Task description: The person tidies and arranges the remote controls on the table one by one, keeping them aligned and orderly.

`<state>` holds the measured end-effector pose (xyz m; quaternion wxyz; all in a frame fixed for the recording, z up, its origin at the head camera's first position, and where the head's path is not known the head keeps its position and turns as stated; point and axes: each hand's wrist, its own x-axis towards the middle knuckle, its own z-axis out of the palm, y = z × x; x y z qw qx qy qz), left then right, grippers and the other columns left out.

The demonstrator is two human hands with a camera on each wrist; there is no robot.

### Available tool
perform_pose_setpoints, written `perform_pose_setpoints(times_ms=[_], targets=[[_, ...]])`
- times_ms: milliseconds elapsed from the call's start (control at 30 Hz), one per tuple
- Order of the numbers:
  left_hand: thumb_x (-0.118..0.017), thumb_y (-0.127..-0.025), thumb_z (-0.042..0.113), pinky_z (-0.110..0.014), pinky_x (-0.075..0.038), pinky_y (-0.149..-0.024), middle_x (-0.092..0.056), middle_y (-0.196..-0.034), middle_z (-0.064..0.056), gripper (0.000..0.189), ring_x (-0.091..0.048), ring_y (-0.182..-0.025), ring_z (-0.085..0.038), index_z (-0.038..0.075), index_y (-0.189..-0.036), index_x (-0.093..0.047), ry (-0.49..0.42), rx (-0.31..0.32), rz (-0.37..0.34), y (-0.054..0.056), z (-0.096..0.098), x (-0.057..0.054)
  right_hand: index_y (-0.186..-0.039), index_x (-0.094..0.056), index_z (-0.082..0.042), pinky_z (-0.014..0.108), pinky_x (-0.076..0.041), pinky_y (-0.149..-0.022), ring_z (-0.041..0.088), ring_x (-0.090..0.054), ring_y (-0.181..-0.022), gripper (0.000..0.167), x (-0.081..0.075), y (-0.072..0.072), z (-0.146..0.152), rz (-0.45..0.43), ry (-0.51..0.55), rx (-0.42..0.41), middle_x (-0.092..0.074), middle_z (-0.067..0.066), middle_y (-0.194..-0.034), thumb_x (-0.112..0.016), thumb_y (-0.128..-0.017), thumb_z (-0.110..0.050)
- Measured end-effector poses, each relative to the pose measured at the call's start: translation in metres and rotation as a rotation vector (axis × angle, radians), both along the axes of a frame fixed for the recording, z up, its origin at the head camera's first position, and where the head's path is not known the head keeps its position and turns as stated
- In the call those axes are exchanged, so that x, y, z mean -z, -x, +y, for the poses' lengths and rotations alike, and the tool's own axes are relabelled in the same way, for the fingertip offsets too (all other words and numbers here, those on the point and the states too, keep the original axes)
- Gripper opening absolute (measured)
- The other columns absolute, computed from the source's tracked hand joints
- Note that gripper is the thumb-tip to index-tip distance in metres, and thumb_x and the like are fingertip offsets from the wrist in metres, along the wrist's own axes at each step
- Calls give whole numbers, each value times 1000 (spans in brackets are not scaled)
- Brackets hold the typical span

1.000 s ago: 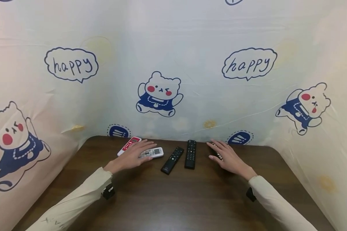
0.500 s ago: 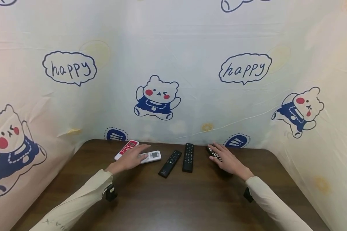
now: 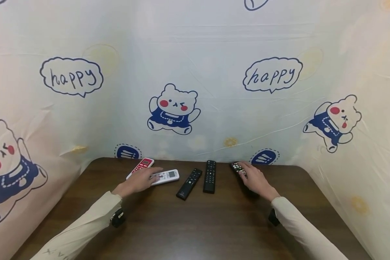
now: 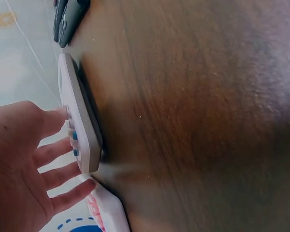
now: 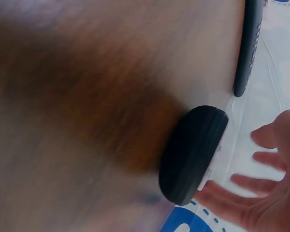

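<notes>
My left hand (image 3: 134, 182) lies over the near end of a white remote control (image 3: 169, 176). In the left wrist view its fingers are spread and slightly bent, with the thumb (image 4: 52, 122) at the button face of that white remote. A red and white remote control (image 3: 142, 165) lies just behind the same hand. My right hand (image 3: 257, 180) is over a black remote control with pale buttons (image 3: 237, 167), covering much of it. The right wrist view has this rounded black remote (image 5: 191, 154) close to loosely bent fingers, not wrapped round it.
Between the hands lie two slim black remotes, one slanted (image 3: 189, 184) and one nearly straight (image 3: 209, 177). Brown wooden tabletop (image 3: 195, 224) extends toward me. A printed cloth (image 3: 214, 90) hangs along the back edge and both sides.
Both hands have drawn their fingers back and bent them more, uncovering more of the white remote and the pale-buttoned black one. The head view has shifted slightly; the remotes keep their arrangement.
</notes>
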<state>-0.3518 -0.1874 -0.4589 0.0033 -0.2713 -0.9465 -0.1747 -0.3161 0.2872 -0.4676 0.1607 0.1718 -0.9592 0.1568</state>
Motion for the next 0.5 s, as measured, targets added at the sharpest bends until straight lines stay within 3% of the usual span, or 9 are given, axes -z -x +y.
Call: perform_pose_setpoints(times_ms=[133,233,367,500], targets=[[-64,-105,20,-62,-50,-106,-66,-139,-20,41,-63,-127,-40,2,-142,-63,-15,3,-21,4,2,-1,-145,-55,6,65,-56,-92,49,-64,-120,48,-2,2,2,-88,7,80,-61,32,-138,-67,-102,-13],[-68,-103,22,-58,-54,-101,-72,-130,-19,37,-68,-115,-35,2,-134,-68,-31,-19,-63,6,4,-3,-146,-53,6,65,-55,-94,49,-64,-119,51,-2,5,5,-208,47,133,-62,32,-137,-67,-102,-16],[-71,-101,26,-54,-56,-96,-74,-121,-16,35,-69,-104,-28,3,-127,-72,-41,-54,-142,9,6,-4,-142,-53,10,61,-55,-95,46,-65,-116,53,-5,10,10,-372,178,168,-65,32,-129,-69,-101,-19],[-72,-100,24,-56,-55,-100,-72,-125,-18,37,-68,-112,-32,2,-130,-70,-83,-56,-189,11,9,-3,-142,-49,14,56,-57,-91,44,-64,-113,59,-12,13,15,-521,321,197,-62,35,-129,-72,-99,-20]])
